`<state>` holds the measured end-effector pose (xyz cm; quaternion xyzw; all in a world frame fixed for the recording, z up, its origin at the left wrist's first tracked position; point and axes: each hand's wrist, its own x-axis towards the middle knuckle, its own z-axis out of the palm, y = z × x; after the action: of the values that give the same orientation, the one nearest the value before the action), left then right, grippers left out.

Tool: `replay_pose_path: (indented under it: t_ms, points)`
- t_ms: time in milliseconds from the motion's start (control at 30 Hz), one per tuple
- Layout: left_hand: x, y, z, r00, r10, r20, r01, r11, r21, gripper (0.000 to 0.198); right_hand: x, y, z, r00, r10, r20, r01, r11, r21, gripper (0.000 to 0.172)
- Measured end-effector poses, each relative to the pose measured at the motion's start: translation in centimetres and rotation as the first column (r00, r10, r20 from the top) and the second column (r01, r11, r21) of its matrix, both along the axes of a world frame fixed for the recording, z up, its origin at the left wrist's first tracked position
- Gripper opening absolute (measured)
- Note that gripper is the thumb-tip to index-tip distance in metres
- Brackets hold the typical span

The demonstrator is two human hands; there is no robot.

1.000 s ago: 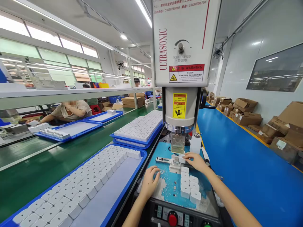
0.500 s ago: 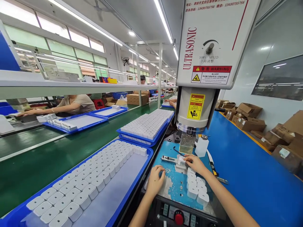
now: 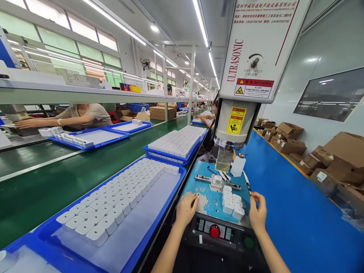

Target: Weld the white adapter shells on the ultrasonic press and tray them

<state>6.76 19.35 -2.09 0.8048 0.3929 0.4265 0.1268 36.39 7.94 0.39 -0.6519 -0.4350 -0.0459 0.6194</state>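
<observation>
My left hand rests at the left edge of the welding machine's blue base plate, fingers bent, thumb apart, holding nothing visible. On the plate's right edge lies my right hand, thumb and fingers apart, just below a utility knife; nothing shows in it. Between the hands, a small white housing sits in the metal fixture, below the clear horn and apart from it. Several white housings stand grouped right of the fixture. Dark tweezers lie behind it.
A blue tray with rows of white housings stands on the green conveyor at left; stacked trays are beyond. A white bottle is behind the fixture. A control panel with a red button fronts the machine. A co-worker sits across.
My right hand has left the housing at the fixture and moved right and toward me to the plate's edge. My left hand stays at the left edge. The camera view has shifted.
</observation>
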Motion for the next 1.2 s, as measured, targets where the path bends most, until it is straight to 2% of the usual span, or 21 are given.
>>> replay_pose_path:
  t_ms: [67, 100, 167, 233, 367, 500, 633, 733, 800, 967, 1100, 1200]
  points:
    - [-0.7, -0.5, -0.8, 1.000, -0.026, -0.007, 0.027, 0.997, 0.074, 0.026, -0.9, -3.4, -2.6, 0.981, -0.172, 0.090, 0.167, 0.984, 0.061, 0.029]
    - [-1.0, -0.6, -1.1, 0.999, -0.032, -0.009, 0.033, 0.993, 0.110, 0.027, -1.4, -4.5, -3.7, 0.963, -0.207, 0.173, 0.200, 0.978, 0.061, 0.030]
    - [-1.1, -0.5, -1.6, 0.999, -0.036, -0.011, 0.038, 0.986, 0.164, 0.029, -2.5, -5.4, -5.3, 0.915, -0.228, 0.334, 0.233, 0.972, 0.024, 0.032]
    - [-1.1, -0.3, -2.0, 0.999, -0.034, -0.010, 0.035, 0.982, 0.187, 0.030, -3.2, -5.3, -5.9, 0.889, -0.218, 0.404, 0.245, 0.970, -0.014, 0.033]
    - [-1.1, -0.3, -2.1, 0.999, -0.027, -0.020, 0.030, 0.980, 0.198, 0.030, -3.1, -5.3, -5.2, 0.936, -0.158, 0.314, 0.176, 0.984, -0.031, 0.033]
    - [-1.2, -0.4, -1.9, 0.999, -0.030, -0.040, 0.038, 0.975, 0.219, 0.030, -2.3, -6.2, -4.4, 0.966, -0.043, 0.254, 0.075, 0.990, -0.117, 0.030]
    - [-1.4, -0.2, -1.8, 0.998, -0.041, -0.044, 0.052, 0.961, 0.271, 0.030, -2.3, -6.3, -3.8, 0.970, 0.072, 0.232, -0.035, 0.986, -0.161, 0.028]
    - [-1.5, 0.3, -2.3, 0.998, -0.041, -0.044, 0.053, 0.945, 0.321, 0.029, -2.7, -5.6, -3.4, 0.960, 0.177, 0.219, -0.135, 0.972, -0.193, 0.024]
    - [-1.6, 0.6, -2.7, 0.999, -0.030, -0.037, 0.040, 0.943, 0.332, 0.029, -3.1, -5.1, -3.0, 0.962, 0.202, 0.185, -0.164, 0.966, -0.202, 0.021]
    - [-1.6, 0.8, -2.7, 0.999, -0.027, -0.040, 0.037, 0.961, 0.275, 0.028, -3.6, -4.6, -1.8, 0.972, 0.227, -0.064, -0.234, 0.962, -0.140, 0.016]
    - [-1.3, 0.6, -2.4, 0.999, -0.003, -0.044, 0.013, 0.975, 0.221, 0.028, -3.1, -4.8, -1.6, 0.880, 0.293, -0.373, -0.307, 0.951, 0.023, 0.025]
    - [-1.1, 0.1, -2.0, 0.998, 0.020, -0.052, -0.010, 0.980, 0.198, 0.030, -2.5, -4.8, -1.9, 0.849, 0.282, -0.447, -0.275, 0.958, 0.082, 0.028]
